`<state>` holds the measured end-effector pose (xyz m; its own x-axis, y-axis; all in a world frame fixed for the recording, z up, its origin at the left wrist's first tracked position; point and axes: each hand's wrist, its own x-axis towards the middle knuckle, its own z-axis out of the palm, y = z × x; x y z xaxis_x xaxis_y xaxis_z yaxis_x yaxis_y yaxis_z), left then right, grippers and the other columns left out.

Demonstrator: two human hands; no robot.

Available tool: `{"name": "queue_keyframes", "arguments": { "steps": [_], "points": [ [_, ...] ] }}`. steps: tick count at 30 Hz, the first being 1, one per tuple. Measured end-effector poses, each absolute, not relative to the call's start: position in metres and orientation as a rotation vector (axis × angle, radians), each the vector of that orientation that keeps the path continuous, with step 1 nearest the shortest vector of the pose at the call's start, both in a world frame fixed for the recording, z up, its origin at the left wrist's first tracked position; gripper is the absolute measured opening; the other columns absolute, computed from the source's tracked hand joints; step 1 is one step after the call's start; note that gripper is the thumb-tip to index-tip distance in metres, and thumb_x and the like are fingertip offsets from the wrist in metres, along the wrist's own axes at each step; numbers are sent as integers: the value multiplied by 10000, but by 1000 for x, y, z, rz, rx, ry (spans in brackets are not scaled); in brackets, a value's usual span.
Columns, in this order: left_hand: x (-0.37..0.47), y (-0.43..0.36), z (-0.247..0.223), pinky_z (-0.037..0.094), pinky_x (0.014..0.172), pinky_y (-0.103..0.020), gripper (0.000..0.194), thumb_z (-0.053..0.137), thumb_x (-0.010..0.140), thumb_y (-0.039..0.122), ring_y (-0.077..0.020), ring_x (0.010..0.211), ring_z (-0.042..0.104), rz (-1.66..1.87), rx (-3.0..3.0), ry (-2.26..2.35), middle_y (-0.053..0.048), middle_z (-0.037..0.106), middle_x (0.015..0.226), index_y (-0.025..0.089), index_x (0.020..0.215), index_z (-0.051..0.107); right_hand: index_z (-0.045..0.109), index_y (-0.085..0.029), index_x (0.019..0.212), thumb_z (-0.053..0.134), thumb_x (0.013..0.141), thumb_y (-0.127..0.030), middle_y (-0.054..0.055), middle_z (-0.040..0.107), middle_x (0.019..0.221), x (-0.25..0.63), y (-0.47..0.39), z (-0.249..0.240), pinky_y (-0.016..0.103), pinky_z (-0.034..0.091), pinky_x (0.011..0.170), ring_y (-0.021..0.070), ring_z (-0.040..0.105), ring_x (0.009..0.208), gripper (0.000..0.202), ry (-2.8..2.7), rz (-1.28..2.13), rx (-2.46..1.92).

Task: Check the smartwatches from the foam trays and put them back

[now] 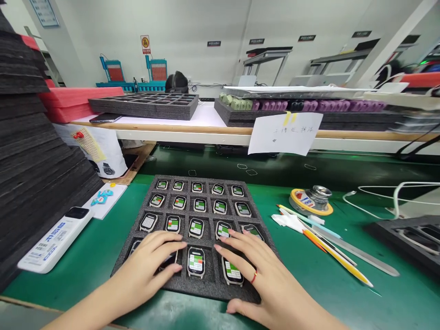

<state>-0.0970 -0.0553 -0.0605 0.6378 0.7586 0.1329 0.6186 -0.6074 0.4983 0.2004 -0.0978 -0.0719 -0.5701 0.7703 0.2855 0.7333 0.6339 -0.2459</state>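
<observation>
A black foam tray point(209, 286) lies on the green bench mat, with watch faces set in rows of square pockets. Most screens are lit with green and white blocks, some with a red one. My left hand point(153, 261) rests over the front left pockets, fingers apart, partly covering a dark-screened watch point(170, 261). Over the front right part, my right hand point(256, 263) has its fingers spread, the tips by a lit watch point(223, 230) and the thumb near the tray's front edge. Between the hands a lit watch point(195, 262) shows in full. Neither hand holds anything.
At left are a white handheld device point(53, 240) and a tall stack of black foam point(30, 151). To the right lie a tape roll point(311, 201), pens point(338, 256), a metal strip point(364, 256) and a white cable point(395, 197). A shelf point(185, 133) with trays spans the back.
</observation>
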Motion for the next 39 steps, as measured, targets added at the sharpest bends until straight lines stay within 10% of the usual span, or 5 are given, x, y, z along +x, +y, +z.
{"name": "queue_keyframes", "arguments": {
  "steps": [7,18,29,35,39],
  "points": [
    [-131,-38,-51,444,845,-415,328,425,969,390,-254,884,591,452,2544,1679,-69,700,930,189,921,680,540,-181,1370,779,750,-274,215,503,1425,198,-78,-58,679,360,1056,439,400,1352,670,-2472,78,-1350],
    [-137,-33,-43,438,790,-326,254,489,921,466,-212,887,556,417,2178,1595,-16,599,916,218,876,525,693,-48,1012,620,888,-416,242,462,1451,95,-26,-62,528,218,1189,383,258,1438,395,-2508,370,-1095],
    [-122,-22,-19,487,762,-317,204,632,835,413,-210,880,634,587,1830,1380,-31,687,1002,213,854,597,636,-177,1089,729,820,-190,57,749,1005,104,-30,-63,448,290,1159,207,676,1020,284,-2331,705,-837],
    [-87,-14,-18,321,439,-173,293,609,851,451,-58,446,422,885,1476,1118,12,665,696,190,806,483,612,-220,1018,541,949,-298,42,698,928,135,-50,-50,346,520,809,174,652,848,127,-1742,1214,-866],
    [-61,-10,-22,159,372,-178,549,318,920,636,-57,362,319,757,1255,920,-32,618,517,168,718,523,581,-212,1013,595,916,-426,18,678,852,165,-50,-48,203,452,555,84,545,585,235,-1162,1581,-866]
  ]
}}
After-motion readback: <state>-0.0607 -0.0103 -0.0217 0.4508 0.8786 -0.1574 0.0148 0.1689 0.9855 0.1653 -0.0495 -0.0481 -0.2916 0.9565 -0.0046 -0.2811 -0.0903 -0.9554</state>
